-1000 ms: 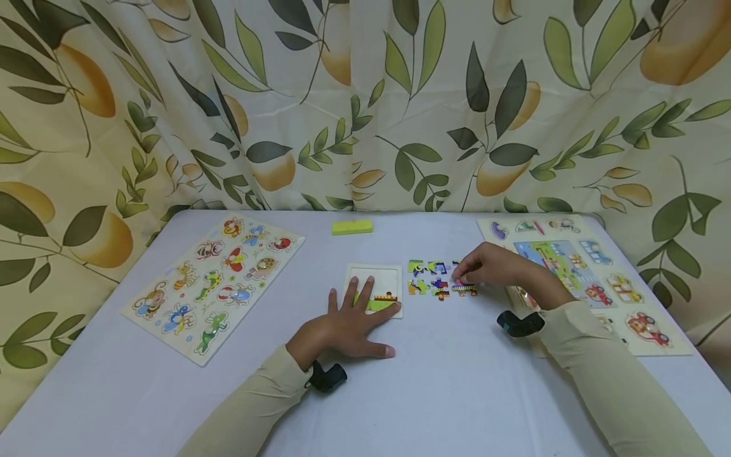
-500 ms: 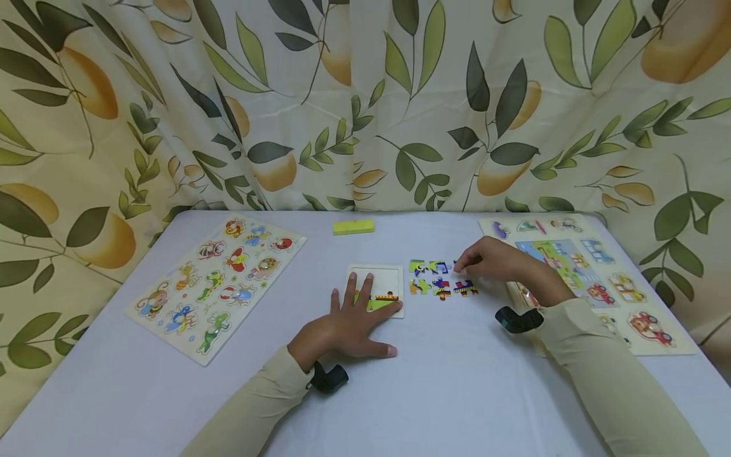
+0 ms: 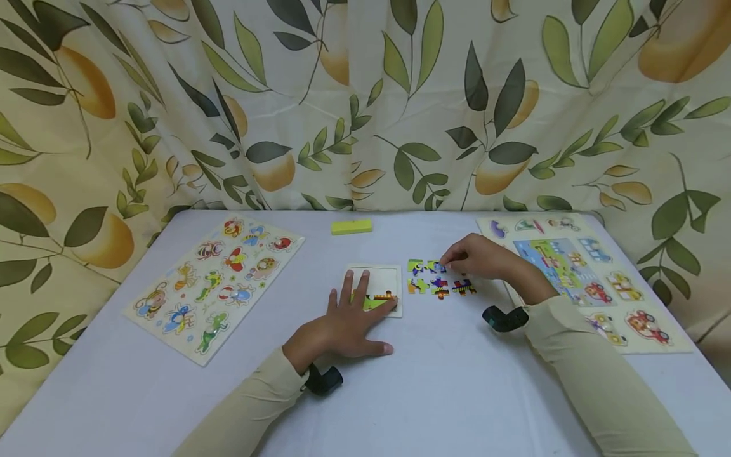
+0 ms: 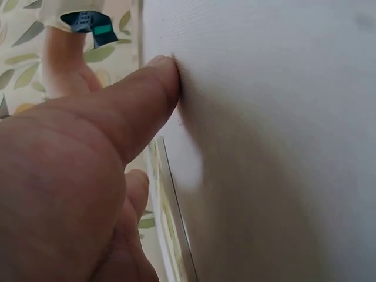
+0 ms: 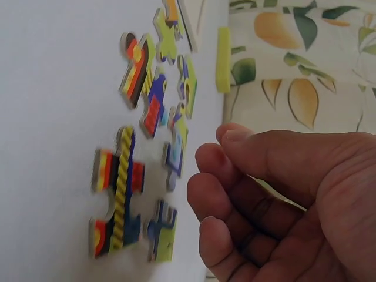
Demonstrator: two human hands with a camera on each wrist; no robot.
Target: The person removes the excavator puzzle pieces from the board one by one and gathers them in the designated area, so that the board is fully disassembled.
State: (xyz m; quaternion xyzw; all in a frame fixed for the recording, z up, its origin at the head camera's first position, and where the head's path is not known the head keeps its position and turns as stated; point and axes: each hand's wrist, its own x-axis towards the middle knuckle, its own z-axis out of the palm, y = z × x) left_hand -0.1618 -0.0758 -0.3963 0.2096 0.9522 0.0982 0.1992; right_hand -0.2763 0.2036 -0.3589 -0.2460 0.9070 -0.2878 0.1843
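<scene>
My left hand lies spread over a small white puzzle tray, straight fingers resting on it and thumb on the cloth. Green and red puzzle pieces show in the tray's lower part, partly hidden by the fingers. My right hand hovers over the loose jigsaw pieces right of the tray. In the right wrist view its fingers are loosely curled, with nothing visible between thumb and fingertips. A yellow-and-black striped jigsaw piece lies on the cloth below them, beside several others.
A board of insect pictures lies at the left. At the right, partly under the right forearm, is a board of vehicle pictures. A yellow-green block sits at the table's back edge, before a leaf-patterned curtain.
My right hand has lifted off the striped piece at the right end of the loose pieces and shifted a little left and back. The left hand stays on the tray.
</scene>
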